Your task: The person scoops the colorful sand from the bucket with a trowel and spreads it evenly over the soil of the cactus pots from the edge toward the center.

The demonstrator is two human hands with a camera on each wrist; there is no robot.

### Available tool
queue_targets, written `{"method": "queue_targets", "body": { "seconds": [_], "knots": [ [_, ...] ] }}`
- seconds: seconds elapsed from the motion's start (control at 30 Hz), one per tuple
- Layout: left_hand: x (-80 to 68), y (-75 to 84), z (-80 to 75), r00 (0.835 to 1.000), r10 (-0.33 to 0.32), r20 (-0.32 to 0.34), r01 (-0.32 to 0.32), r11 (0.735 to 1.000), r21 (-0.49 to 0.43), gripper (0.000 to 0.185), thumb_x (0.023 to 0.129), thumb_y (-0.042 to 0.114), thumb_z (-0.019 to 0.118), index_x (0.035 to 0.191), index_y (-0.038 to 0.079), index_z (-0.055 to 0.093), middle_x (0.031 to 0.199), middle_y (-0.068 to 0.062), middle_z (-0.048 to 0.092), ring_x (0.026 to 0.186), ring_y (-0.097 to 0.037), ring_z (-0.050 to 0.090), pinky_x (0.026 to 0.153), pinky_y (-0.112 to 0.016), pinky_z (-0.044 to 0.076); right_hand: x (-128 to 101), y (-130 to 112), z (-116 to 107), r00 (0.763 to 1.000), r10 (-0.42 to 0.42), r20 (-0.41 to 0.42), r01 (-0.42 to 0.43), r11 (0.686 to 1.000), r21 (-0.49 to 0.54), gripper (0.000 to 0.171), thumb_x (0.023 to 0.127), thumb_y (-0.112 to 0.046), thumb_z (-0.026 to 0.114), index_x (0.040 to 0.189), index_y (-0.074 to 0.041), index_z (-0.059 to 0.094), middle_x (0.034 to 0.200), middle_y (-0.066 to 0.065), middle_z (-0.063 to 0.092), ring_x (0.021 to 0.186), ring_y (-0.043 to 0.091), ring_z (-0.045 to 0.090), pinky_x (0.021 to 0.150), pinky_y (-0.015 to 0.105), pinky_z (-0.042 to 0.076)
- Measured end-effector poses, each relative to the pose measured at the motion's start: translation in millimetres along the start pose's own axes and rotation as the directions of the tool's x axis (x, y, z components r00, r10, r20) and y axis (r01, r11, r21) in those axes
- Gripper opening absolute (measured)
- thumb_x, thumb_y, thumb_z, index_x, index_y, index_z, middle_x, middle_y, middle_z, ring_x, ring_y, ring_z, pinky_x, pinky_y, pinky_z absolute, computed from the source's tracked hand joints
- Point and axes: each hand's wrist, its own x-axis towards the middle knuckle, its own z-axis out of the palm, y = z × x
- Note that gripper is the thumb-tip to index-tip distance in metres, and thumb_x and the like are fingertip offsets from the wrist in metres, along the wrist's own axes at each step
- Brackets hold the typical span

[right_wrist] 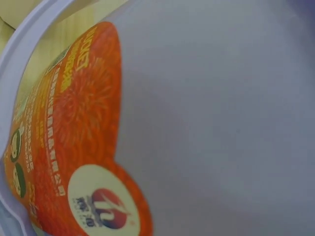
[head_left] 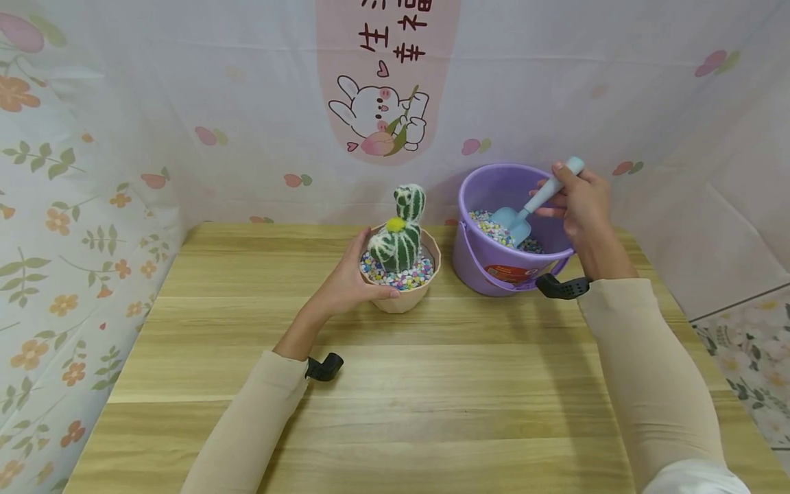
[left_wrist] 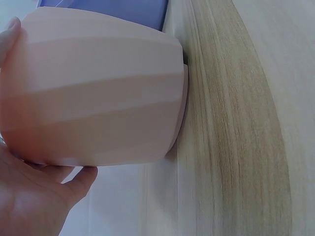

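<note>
We are scooping coloured pebbles (head_left: pixel 494 230) out of the purple bucket (head_left: pixel 494 271): our right hand (head_left: pixel 583 206) is pinching the handle of the blue scoop (head_left: pixel 524 213), whose blade is lying below our fingertips, tip in the pebbles. Our left hand (head_left: pixel 352 281) is cupping the pink pot (head_left: pixel 404 302), fingers curled round its wall, with the toy cactus (head_left: pixel 400 233) just beyond our thumb. Next, we judge, 1 loaded scoop needs lifting level and carrying left over the pot's rim without spilling.
</note>
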Motion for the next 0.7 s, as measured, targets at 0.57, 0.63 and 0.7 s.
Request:
{"method": "queue_targets", "body": {
  "seconds": [0.57,0.63,0.7],
  "knots": [
    [1.9,-2.4,0.1,1.000,0.009,0.008,-0.009,1.000,-0.006,0.128,0.068,0.036,0.089,0.157,0.015,0.000,0.160,-0.008,0.015,0.143,-0.026,0.025,0.116,-0.050,0.022,7.2,-4.7,-1.0,0.994,0.066,-0.081,-0.052,0.985,0.164,0.022,0.093,-0.016,0.066,0.106,0.000,0.058,0.076,0.019,0.072,0.070,0.034,0.072,0.053,0.044,0.056],
    [2.5,-3.1,0.6,1.000,0.008,0.007,-0.008,1.000,-0.002,0.127,0.069,0.033,0.089,0.157,0.015,0.000,0.160,-0.007,0.015,0.143,-0.025,0.025,0.117,-0.050,0.021,7.1,-6.3,-1.5,0.993,0.082,-0.086,-0.063,0.978,0.200,0.021,0.094,-0.015,0.065,0.109,-0.002,0.059,0.076,0.019,0.072,0.070,0.034,0.072,0.053,0.045,0.055],
    [2.7,-3.7,0.7,1.000,0.005,0.007,-0.005,1.000,-0.002,0.126,0.069,0.031,0.089,0.157,0.016,0.000,0.160,-0.007,0.015,0.143,-0.025,0.024,0.117,-0.050,0.021,6.7,-7.9,-2.3,0.992,0.099,-0.084,-0.076,0.966,0.248,0.022,0.095,-0.014,0.064,0.113,-0.003,0.058,0.075,0.021,0.071,0.070,0.036,0.072,0.053,0.046,0.055]
  ]
}}
